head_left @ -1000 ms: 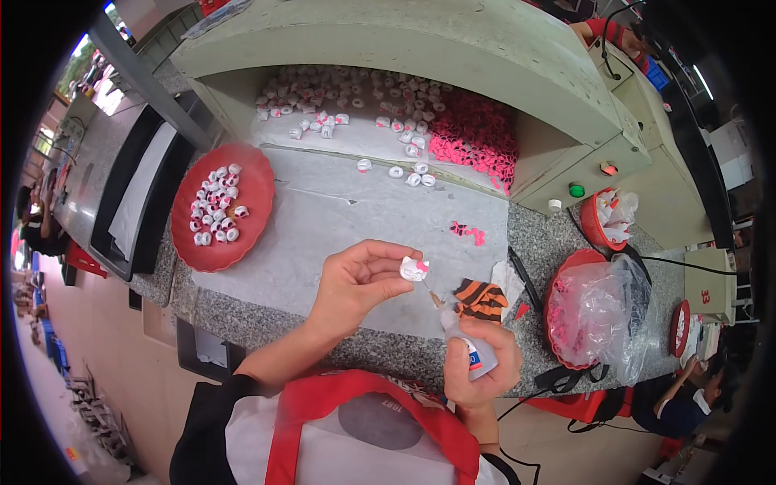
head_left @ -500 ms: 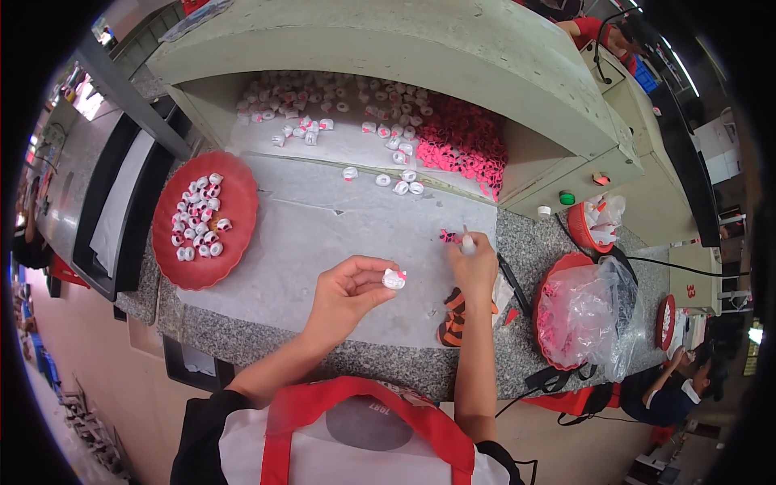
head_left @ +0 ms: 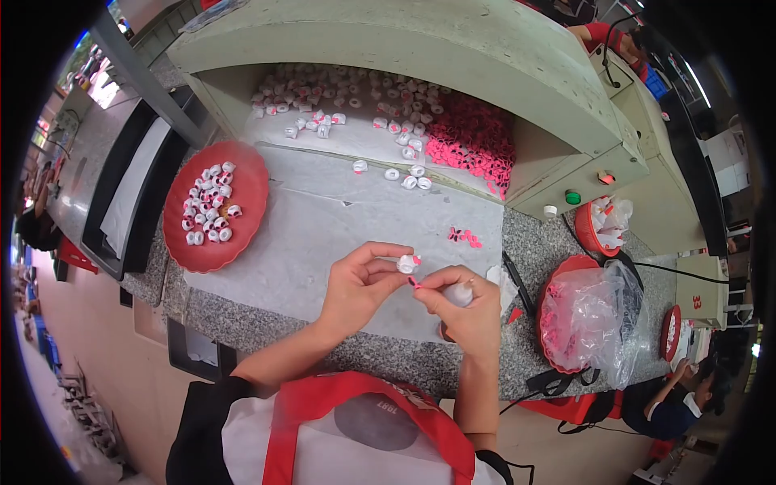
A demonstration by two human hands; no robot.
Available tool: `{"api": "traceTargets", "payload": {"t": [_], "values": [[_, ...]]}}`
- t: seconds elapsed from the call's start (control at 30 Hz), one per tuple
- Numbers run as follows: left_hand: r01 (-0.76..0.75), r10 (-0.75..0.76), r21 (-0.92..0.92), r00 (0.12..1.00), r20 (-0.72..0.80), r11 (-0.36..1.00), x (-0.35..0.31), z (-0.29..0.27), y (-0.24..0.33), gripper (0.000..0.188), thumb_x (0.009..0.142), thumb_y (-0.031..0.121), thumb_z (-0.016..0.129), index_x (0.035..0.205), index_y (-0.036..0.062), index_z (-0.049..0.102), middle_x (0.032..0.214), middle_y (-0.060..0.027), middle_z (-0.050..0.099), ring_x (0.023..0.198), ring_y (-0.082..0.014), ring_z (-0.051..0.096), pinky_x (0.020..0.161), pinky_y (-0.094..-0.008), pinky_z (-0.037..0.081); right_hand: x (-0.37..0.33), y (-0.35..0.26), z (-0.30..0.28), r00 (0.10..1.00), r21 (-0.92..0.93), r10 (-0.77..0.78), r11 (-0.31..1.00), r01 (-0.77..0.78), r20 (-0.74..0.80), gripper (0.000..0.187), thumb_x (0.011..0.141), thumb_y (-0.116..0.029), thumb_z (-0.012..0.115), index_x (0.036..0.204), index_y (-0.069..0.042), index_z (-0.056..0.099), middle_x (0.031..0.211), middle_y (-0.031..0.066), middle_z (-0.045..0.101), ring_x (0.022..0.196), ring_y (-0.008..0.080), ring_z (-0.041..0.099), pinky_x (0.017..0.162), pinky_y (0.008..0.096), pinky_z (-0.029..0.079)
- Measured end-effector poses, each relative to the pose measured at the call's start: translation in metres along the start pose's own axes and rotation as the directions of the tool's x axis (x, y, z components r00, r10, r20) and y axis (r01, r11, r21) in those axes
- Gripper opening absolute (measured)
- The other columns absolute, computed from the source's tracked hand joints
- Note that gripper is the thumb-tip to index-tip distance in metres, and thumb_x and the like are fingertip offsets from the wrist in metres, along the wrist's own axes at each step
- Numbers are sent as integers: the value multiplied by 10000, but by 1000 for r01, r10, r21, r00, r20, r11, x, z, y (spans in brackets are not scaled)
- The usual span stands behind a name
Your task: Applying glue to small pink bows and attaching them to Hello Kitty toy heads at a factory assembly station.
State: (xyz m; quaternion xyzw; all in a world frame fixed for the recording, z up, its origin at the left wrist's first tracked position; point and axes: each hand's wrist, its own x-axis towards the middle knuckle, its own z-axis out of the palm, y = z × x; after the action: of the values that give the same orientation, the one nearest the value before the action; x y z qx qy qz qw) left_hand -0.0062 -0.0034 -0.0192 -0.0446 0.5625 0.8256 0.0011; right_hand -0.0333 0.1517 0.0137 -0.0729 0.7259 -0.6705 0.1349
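Observation:
My left hand (head_left: pixel 353 293) pinches a small white figure head with a pink bow (head_left: pixel 407 264) between thumb and fingers. Close beside it, my right hand (head_left: pixel 475 319) holds a tiny pink-and-black piece (head_left: pixel 415 283) at its thumb and fingertip. A small white bottle (head_left: pixel 461 294) is tucked in the same right hand. The two hands nearly meet above the paper sheet (head_left: pixel 315 234); whether the piece touches the head I cannot tell. More pink-and-black pieces (head_left: pixel 465 237) lie beyond my right hand. On the left, a red scalloped dish (head_left: pixel 257 187) holds several white heads with pink parts.
A pale green cabinet (head_left: pixel 388 40) arches over the far side, sheltering many white heads (head_left: pixel 307 89) and a pink heap (head_left: pixel 473 141). To the right stand a red tub (head_left: pixel 584 229) and a plastic bag (head_left: pixel 602 307) on a red dish. A co-worker (head_left: pixel 671 400) sits far right.
My right hand has left the small pink pile, moving left and nearer with a piece. My left hand, still with the white head, has shifted slightly right and up.

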Motion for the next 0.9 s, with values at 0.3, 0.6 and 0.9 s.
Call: {"api": "traceTargets", "payload": {"t": [0.3, 0.6, 0.9], "values": [[-192, 179, 130, 978, 103, 973, -9, -1, 7, 283, 746, -143, 515, 1012, -50, 536, 1104, -142, 513, 993, -186, 538, 833, -267, 474, -4, -5, 7, 994, -111, -8, 994, -5, -113, 137, 668, -27, 710, 739, -12, 593, 555, -11, 526, 385, 23, 381, 327, 196, 244], [-84, 86, -23, 987, 135, 996, -5, -3, 9, 261, 785, -115, 494, 1033, -54, 544, 1113, -161, 512, 995, -199, 530, 855, -294, 447, -6, 5, 16, 992, 61, -17, 998, 25, -128, 181, 681, 23, 676, 849, 10, 609, 744, 30, 601, 670, 49, 524, 588, 168, 416], [-123, 120, 20, 986, 118, 992, -3, 4, 8, 240, 798, -92, 499, 1030, -53, 547, 1043, -144, 555, 970, -194, 544, 845, -289, 453, 1, 14, 4, 985, -14, -157, 988, 157, -71, 166, 683, 41, 661, 840, 3, 622, 734, 23, 588, 646, 50, 513, 550, 165, 385]]}}
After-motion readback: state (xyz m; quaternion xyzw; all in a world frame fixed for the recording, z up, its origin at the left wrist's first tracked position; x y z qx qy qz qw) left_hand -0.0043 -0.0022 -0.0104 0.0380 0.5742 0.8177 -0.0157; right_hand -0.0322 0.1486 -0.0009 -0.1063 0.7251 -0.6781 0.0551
